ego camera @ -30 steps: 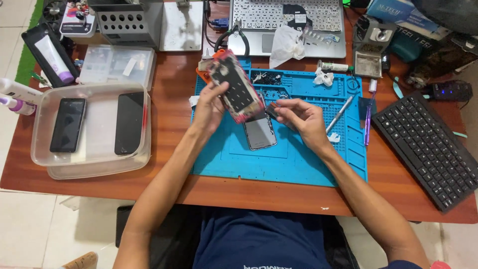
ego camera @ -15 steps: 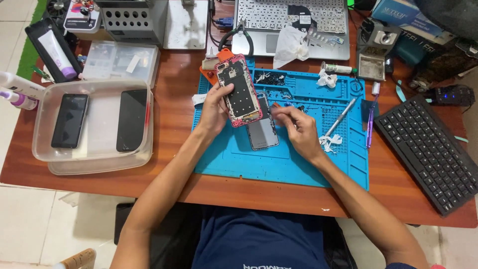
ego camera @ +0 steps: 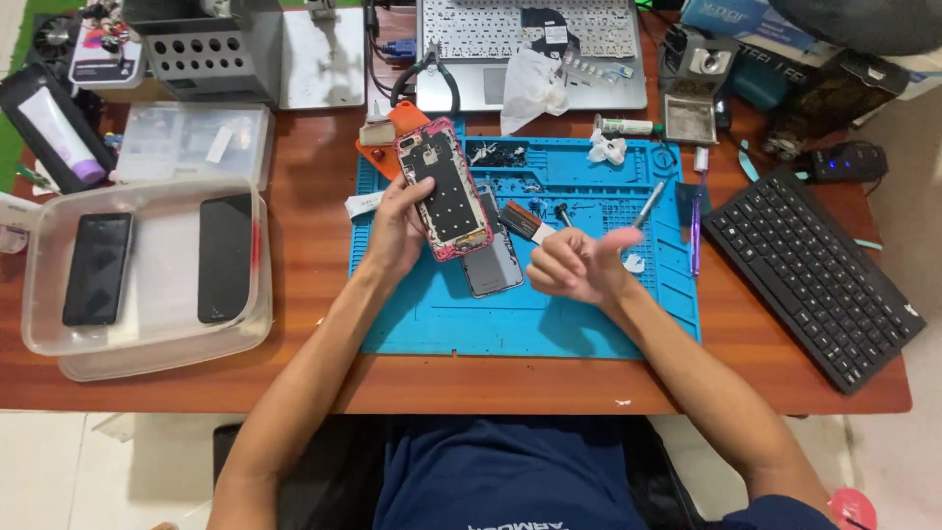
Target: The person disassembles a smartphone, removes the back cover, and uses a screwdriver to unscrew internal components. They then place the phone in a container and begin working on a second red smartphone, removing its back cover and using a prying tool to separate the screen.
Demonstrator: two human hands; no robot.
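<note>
My left hand (ego camera: 391,228) holds an opened phone with a pink frame (ego camera: 444,186), its dark insides facing up, tilted above the blue work mat (ego camera: 432,324). Under it on the mat lies a grey phone part (ego camera: 496,267). My right hand (ego camera: 574,265) hovers to the right of the phone with fingers curled around a small brush (ego camera: 523,220), whose bristles point toward the phone.
A clear plastic tray (ego camera: 147,344) at left holds two dark phones. A black keyboard (ego camera: 814,275) lies at right, a laptop (ego camera: 530,49) and grey tool rack (ego camera: 211,49) at the back. Tools and white scraps lie on the mat's right side.
My right hand has drawn back from the phone toward the right and now holds the brush clear of it. The left hand keeps the phone in about the same place.
</note>
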